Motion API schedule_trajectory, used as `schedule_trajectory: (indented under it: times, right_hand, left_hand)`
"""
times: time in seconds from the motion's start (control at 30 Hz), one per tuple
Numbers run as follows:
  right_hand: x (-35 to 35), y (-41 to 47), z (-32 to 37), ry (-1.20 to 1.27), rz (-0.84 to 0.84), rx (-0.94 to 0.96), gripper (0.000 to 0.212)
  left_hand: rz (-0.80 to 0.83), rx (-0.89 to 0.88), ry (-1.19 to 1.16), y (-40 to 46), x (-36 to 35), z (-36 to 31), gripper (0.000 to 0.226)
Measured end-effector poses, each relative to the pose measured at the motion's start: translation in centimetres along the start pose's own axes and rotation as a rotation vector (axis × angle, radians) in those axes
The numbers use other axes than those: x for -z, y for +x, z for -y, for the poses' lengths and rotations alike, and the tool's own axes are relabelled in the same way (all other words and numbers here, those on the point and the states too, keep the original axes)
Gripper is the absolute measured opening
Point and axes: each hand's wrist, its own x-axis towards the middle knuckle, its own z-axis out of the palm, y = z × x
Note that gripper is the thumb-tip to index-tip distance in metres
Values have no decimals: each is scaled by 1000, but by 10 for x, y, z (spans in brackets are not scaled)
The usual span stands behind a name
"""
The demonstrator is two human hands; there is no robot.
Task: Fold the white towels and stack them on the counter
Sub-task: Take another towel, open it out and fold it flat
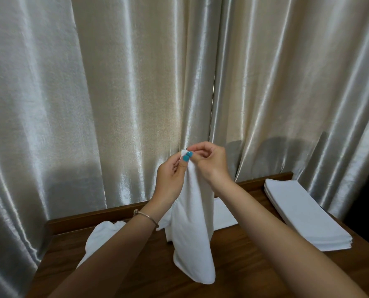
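Both the left hand [170, 177] and right hand [211, 160] pinch one top corner of the soft, light white terry towel [190, 233], which hangs limp onto the dark wooden counter [243, 265], so it is probably best gripped at corners.

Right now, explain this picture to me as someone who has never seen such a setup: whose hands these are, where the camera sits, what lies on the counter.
There is no machine: one camera worn on a person's head looks forward and down at their bare hands. The left hand and the right hand both pinch the top corner of a white towel, which hangs down to the wooden counter. To the right lies a stack of folded towels. To the left sits an unfolded heap of towels. Behind hangs a shiny curtain.
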Motion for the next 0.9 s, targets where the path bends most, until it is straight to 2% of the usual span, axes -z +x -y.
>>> schedule_trajectory:
  times: [0.17, 0.33, 0.5, 0.57, 0.63, 0.7, 0.8, 0.9]
  right_hand:
    - [6, 2, -4, -37, 37, 8, 25]
    - [7, 6, -15, -148, 8, 37, 23]
    - [9, 7, -16, -177, -15, 44, 23]
    - [10, 4, -14, -253, 14, 90, 22]
    - [13, 3, -12, -373, 71, 123, 25]
    - [20, 5, -15, -518, 180, 116, 33]
    - [34, 8, -27, -681, 424, -6, 53]
    - [47, 7, -41, -967, 583, -94, 66]
  left_hand:
    - [-25, 31, -42, -3, -1, -5, 23]
    - [-39, 19, 44, 2, -1, 4, 24]
    - [-48, -15, 76, 7, 3, 10, 49]
    - [-80, 1, 50, 10, 3, 9, 41]
    - [-118, 30, 59, 15, 3, 7, 32]
    - [-171, 63, 72, 21, 6, 8, 32]
    - [-256, 87, 84, 35, 17, 9, 30]
    - [-355, 71, 88, 51, 33, 6, 29]
